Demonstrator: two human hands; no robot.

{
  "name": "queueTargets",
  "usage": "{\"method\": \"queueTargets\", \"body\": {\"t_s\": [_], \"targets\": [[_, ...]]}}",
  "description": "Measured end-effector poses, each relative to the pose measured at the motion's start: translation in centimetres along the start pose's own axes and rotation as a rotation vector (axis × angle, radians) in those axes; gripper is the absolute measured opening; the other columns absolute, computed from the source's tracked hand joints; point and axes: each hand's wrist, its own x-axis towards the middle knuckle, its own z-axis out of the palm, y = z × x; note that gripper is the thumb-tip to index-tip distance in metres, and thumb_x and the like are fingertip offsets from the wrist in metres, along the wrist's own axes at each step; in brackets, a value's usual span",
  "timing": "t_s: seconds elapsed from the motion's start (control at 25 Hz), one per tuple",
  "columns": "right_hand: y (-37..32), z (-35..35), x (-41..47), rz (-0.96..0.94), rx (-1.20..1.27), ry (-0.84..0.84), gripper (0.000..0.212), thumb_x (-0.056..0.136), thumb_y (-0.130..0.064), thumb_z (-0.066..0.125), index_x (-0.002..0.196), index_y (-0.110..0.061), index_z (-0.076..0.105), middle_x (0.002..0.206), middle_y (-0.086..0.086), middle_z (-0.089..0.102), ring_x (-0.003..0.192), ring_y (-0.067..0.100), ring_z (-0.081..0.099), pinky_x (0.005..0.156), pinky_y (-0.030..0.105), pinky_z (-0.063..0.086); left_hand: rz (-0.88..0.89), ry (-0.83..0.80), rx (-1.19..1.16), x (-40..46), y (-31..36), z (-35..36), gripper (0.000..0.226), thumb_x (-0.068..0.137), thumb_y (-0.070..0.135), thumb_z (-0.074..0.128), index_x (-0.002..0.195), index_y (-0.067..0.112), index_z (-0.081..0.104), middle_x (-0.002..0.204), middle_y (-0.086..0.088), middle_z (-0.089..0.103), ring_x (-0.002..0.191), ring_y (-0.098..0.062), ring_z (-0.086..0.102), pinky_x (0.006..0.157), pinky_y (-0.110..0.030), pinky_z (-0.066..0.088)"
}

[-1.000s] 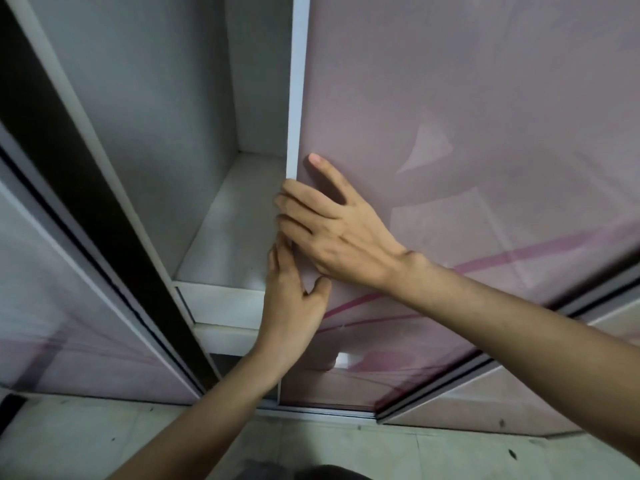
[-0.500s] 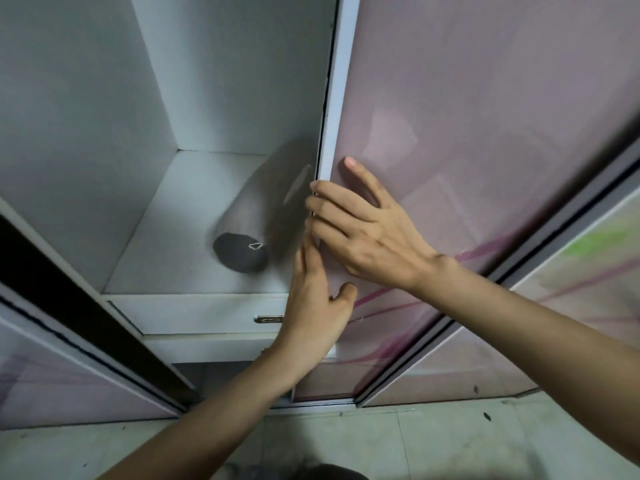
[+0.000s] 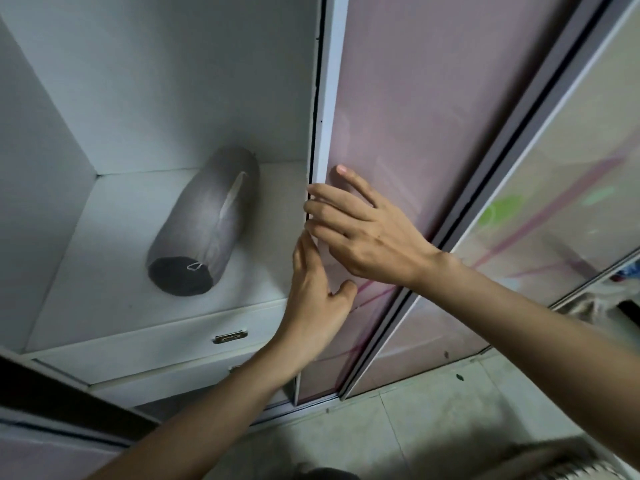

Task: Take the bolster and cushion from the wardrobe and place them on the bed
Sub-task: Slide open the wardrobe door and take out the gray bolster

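A grey bolster (image 3: pixel 204 220) lies on the white shelf (image 3: pixel 104 271) inside the wardrobe, its dark round end facing me. No cushion shows. The pink sliding door (image 3: pixel 433 116) stands to the right of the opening. My right hand (image 3: pixel 363 230) lies flat on the door with its fingertips hooked over the white left edge. Just below it, my left hand (image 3: pixel 317 299) presses its fingers against the same edge, thumb on the door face. Neither hand touches the bolster.
Under the shelf are two white drawers with a metal handle (image 3: pixel 230 337). A second sliding door (image 3: pixel 554 202) with green and pink marks sits behind on the right. A dark door frame (image 3: pixel 52 393) crosses the lower left. Pale floor tiles (image 3: pixel 433 427) lie below.
Both hands have pushed the pink door to the right. The opening is much wider, and the whole bolster on the shelf has come into sight.
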Motion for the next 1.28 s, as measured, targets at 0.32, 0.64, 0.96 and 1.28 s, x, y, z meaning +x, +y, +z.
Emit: {"method": "queueTargets", "body": {"t_s": [0.32,0.64,0.96,1.28], "targets": [[-1.1,-1.4,-0.4,0.162,-0.041,-0.053,0.025,0.090,0.000,0.048,0.092,-0.001,0.072,0.111,0.016,0.071,0.123,0.034,0.058,0.111,0.052,0.035,0.097,-0.083,-0.076,0.9,-0.1,-1.0,0.073,0.088,0.012,0.062,0.151,0.018,0.024,0.152,-0.001,0.035,0.137,-0.005,0.031,0.103,-0.006,0.024],[-5.8,-3.4,3.7,0.752,0.787,-0.144,0.038,0.098,-0.023,0.049,0.131,-0.007,0.059,0.141,0.007,0.054,0.137,0.012,0.042,0.112,0.019,0.029,-0.125,-0.376,-0.351,0.9,-2.8,-10.3,0.051,0.096,0.022,0.053,0.145,0.021,0.039,0.141,0.004,0.055,0.130,-0.005,0.050,0.112,-0.029,0.034],[-8.5,1.9,7.4,1.635,1.819,-0.127,0.046,0.103,-0.036,0.033,0.100,-0.010,0.070,0.105,0.010,0.075,0.104,0.018,0.070,0.101,0.031,0.046,-0.338,-0.389,-0.543,2.0,-8.7,-22.3,0.050,0.084,0.044,0.046,0.124,0.015,0.060,0.119,-0.004,0.071,0.111,-0.021,0.067,0.097,-0.034,0.049],[-9.1,8.5,10.5,1.910,1.938,-0.051,0.047,0.102,-0.037,0.032,0.092,-0.008,0.068,0.081,0.007,0.078,0.077,0.016,0.075,0.084,0.030,0.052,-0.373,-0.278,-0.387,7.4,-14.0,-27.1,0.047,0.102,0.042,0.033,0.110,0.011,0.068,0.106,-0.007,0.076,0.096,-0.022,0.072,0.087,-0.033,0.053]]}}
